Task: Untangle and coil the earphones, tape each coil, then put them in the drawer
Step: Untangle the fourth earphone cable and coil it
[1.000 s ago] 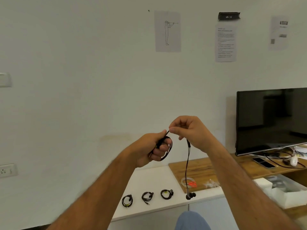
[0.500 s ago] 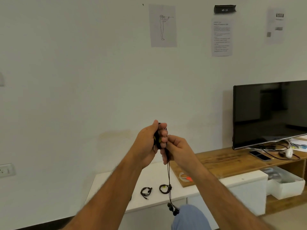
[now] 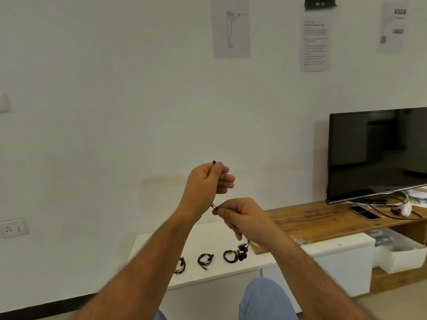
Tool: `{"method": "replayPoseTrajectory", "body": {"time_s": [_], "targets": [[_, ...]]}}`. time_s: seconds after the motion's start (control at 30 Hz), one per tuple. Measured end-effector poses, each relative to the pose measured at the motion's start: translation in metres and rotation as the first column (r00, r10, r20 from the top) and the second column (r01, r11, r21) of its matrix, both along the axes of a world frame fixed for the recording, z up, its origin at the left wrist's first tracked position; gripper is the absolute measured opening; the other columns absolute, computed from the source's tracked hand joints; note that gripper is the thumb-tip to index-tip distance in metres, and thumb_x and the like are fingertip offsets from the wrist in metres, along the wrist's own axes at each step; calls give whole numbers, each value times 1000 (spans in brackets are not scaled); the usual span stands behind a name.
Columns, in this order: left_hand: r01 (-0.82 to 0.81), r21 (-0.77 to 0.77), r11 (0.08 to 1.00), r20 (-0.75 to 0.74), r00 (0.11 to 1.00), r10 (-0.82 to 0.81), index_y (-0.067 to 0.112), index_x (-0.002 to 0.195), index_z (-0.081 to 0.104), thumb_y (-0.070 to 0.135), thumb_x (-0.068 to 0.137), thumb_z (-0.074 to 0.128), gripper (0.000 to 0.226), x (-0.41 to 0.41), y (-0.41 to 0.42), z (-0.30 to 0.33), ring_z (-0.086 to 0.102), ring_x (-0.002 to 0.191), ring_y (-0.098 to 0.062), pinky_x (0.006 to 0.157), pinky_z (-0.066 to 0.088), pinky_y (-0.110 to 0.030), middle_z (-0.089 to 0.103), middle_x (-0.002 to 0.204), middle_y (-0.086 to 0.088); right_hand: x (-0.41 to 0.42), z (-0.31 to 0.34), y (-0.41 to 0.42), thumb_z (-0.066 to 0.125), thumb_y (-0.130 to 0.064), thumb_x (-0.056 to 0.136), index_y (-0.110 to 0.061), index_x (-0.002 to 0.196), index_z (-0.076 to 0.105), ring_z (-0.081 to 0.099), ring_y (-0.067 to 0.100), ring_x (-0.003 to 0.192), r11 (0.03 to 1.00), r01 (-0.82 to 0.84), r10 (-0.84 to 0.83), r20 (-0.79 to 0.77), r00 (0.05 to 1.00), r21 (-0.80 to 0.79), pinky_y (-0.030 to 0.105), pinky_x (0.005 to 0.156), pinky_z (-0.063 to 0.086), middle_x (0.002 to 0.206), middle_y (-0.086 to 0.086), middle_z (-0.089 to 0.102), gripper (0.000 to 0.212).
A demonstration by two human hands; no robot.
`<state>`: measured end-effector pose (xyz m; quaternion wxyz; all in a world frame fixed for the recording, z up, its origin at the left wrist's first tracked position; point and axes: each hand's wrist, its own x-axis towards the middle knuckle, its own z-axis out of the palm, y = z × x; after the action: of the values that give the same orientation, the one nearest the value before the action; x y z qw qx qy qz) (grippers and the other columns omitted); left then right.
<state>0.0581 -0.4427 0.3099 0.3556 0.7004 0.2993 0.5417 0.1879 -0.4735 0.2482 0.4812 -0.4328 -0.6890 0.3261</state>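
Now the cable (image 3: 214, 206) is pinched by the right hand (image 3: 240, 215) just below the left hand (image 3: 208, 183), which is closed around the coil; another loop has been wound since half a second ago. The earbuds (image 3: 242, 251) dangle beside the finished coils (image 3: 205, 259) on the cabinet (image 3: 323, 248).

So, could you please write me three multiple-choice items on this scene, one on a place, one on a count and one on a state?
1. Where do the finished earphone coils lie?
A. on the white cabinet top
B. on the wooden shelf
C. on the floor

2. How many coils lie there?
A. one
B. three
C. five

3. What is the right hand doing?
A. resting flat
B. pinching the earphone cable
C. holding a phone

Answers:
1 A: the coils lie in a row on the white cabinet.
2 B: three black coils show, the leftmost partly behind the forearm.
3 B: the right hand pinches the cable just below the left hand, which grips it too.
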Motion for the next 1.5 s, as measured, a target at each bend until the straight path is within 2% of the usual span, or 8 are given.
{"method": "replayPoseTrajectory", "body": {"time_s": [0.1,0.23,0.53,0.67,0.83,0.97,1.3,1.5], "targets": [[-90,32,995,-251,963,95,7,92,66,27,103,42,33,-5,7,-4,70,68,-14,68,58,-29,73,79,-4,6,4,-3,62,-23,94,-17,89,74,41,10,50,996,63,-72,157,985,62,26,50,40,53,-11,47,15],[-152,-4,988,-570,812,123,10,86,65,30,102,40,36,-9,11,-13,67,61,-11,67,56,-28,71,70,-1,15,12,-9,62,-26,93,-32,79,69,40,5,51,967,108,-202,435,877,231,21,55,34,54,-9,46,17],[-77,-368,927,-656,728,-200,12,80,62,44,101,40,44,-7,-1,-27,55,51,-9,49,44,-18,61,63,1,32,25,-17,59,-36,93,-29,96,71,54,8,76,873,70,-394,613,684,482,30,72,48,82,-11,61,14],[26,-458,889,-572,757,-317,15,76,57,49,100,37,47,-9,-5,-25,45,49,-9,47,34,-20,52,59,3,36,28,-18,60,-33,94,-28,99,71,55,8,78,845,66,-422,584,694,531,31,73,48,84,-11,61,13],[237,-641,730,-244,839,-486,15,74,49,46,103,30,46,-12,-9,-23,31,46,-10,45,25,-19,38,57,4,43,27,-16,66,-22,91,-24,93,73,59,7,78,836,111,-365,395,843,537,25,70,49,81,-11,65,8],[359,-667,653,-78,837,-541,16,73,49,46,101,32,45,-15,-12,-20,29,46,-9,45,24,-19,34,58,4,46,24,-13,66,-15,91,-24,92,73,63,8,76,877,139,-282,257,924,460,24,69,52,82,-13,67,12],[445,-566,694,92,871,-483,21,64,40,33,103,35,41,-13,-17,-18,20,44,-7,43,16,-20,25,53,7,36,18,-8,62,-2,92,-11,94,75,67,18,72,964,95,-84,-55,995,248,36,73,55,80,13,73,15],[428,-473,770,209,904,-374,20,61,35,29,100,36,41,-14,-14,-16,15,44,-10,48,12,-26,20,53,5,25,14,-7,62,-2,92,-10,94,74,71,18,77,990,44,-14,-212,977,138,30,70,55,81,10,75,15]]}}
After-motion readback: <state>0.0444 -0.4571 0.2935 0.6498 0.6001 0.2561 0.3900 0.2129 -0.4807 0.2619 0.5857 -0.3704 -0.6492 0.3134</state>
